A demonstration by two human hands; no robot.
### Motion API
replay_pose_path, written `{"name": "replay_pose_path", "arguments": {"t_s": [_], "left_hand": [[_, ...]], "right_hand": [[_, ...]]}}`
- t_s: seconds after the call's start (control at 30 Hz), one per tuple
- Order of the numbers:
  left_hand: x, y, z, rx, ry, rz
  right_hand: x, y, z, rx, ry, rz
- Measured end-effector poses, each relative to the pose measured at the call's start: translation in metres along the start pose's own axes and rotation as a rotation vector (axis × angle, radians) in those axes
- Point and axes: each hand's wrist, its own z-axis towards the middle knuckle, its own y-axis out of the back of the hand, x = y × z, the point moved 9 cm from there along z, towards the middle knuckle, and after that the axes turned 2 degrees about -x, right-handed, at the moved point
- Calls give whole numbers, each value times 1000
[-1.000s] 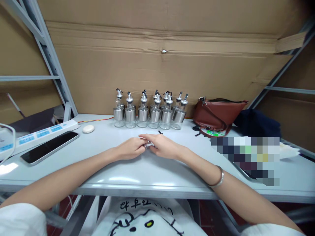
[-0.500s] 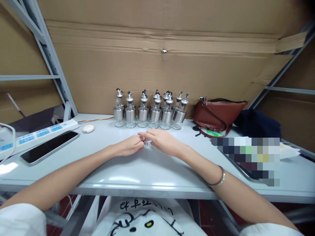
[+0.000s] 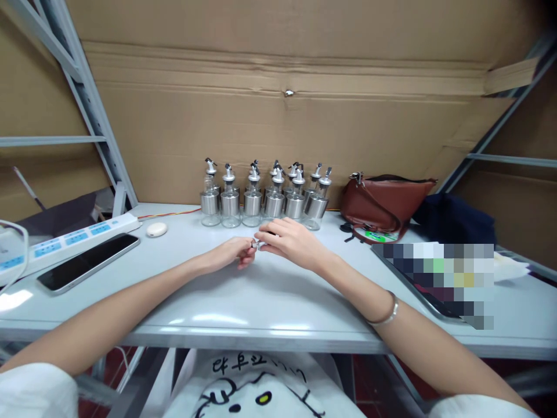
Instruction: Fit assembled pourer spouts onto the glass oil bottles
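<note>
My left hand (image 3: 230, 254) is closed in a pinch above the table, just left of the middle. Between its fingertips shows a small whitish piece (image 3: 256, 246) with a dark end; fingers cover most of it, so its kind does not show. From the right, my right hand (image 3: 292, 241) meets it, fingers bent and thumb below, pinching the same piece. Behind the hands stand several glass bottles (image 3: 230, 204) with steel sleeves and pourer tops, upright in rows against the cardboard. My right hand partly overlaps the bases of the nearer ones, without visibly gripping any.
Left on the table (image 3: 183, 310) lie a phone (image 3: 89, 262), a power strip (image 3: 69, 238) and a round white case (image 3: 156, 230). A brown bag (image 3: 383, 203), dark cloth (image 3: 455, 217) and a pixelated flat item (image 3: 439, 284) are at right. Cardboard (image 3: 278, 122) walls the back.
The fingers of my right hand have lifted and shifted slightly right around the small piece. My left fingers have turned a little, and more of the piece's dark end shows. The bottles stay put.
</note>
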Motion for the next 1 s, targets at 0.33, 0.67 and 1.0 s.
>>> {"name": "replay_pose_path", "arguments": {"t_s": [0.33, 0.67, 1.0], "left_hand": [[-9, 1, -5, -48, 33, -216], [-18, 14, -3, -155, -48, -331], [-17, 14, -5, -140, -77, -224]], "right_hand": [[-3, 5, -1, -61, -48, -1], [-3, 21, 7, -101, -177, -132], [-10, 10, 4, -22, -367, 159]]}}
